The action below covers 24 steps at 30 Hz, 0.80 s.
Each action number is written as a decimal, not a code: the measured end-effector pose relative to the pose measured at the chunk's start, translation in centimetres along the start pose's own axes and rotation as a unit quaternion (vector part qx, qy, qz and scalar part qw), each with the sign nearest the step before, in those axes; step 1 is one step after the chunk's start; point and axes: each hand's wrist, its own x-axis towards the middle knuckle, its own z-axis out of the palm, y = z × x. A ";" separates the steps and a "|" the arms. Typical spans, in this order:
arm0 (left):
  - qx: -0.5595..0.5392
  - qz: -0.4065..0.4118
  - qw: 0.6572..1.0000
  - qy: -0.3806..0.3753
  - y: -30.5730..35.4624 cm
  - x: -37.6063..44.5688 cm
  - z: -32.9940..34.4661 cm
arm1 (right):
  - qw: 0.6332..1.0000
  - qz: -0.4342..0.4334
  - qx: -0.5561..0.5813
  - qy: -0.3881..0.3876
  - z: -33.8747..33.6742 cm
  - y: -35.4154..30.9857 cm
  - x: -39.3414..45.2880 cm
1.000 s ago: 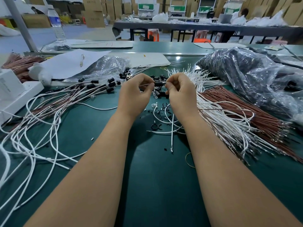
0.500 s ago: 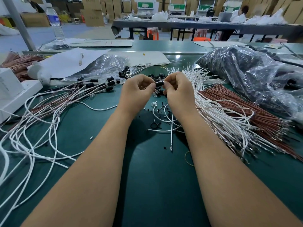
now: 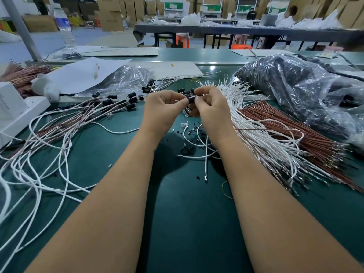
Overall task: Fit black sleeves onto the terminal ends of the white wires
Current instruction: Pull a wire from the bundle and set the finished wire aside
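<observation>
My left hand point(image 3: 161, 109) and my right hand point(image 3: 211, 109) meet above the green mat, fingertips together. Between them sits a small black sleeve point(image 3: 191, 99). My right hand pinches it, while my left hand pinches a thin wire end pointing into it. A white wire point(image 3: 206, 152) hangs down from under my right hand to the mat. Loose black sleeves point(image 3: 185, 91) lie just behind my fingers. A fan of bare white wires point(image 3: 254, 133) spreads to the right. Wires with black sleeves fitted point(image 3: 110, 102) lie to the left.
Brown wires point(image 3: 291, 127) lie right of the white fan, under a large plastic bag point(image 3: 307, 89). A smaller clear bag point(image 3: 128, 79), white paper point(image 3: 82, 73) and a white box point(image 3: 17, 111) are at the left. A water bottle point(image 3: 65, 26) stands at the far edge.
My hands have closed the gap between them, and the black sleeve now sits pinched between both sets of fingertips where a bare wire end showed a second ago.
</observation>
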 end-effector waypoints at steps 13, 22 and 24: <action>-0.017 -0.036 0.998 -0.048 0.2 -0.3 0.7 | 0.987 0.009 -0.157 -0.017 -1.9 -2.2 0.1; -0.008 -0.028 1.000 -0.012 -0.8 0.0 0.6 | 0.894 0.110 -0.417 -0.124 -7.9 -7.2 0.5; 0.004 -0.035 0.999 -0.013 -1.0 0.2 0.6 | 0.867 0.153 -0.445 -0.160 -8.6 -7.7 0.3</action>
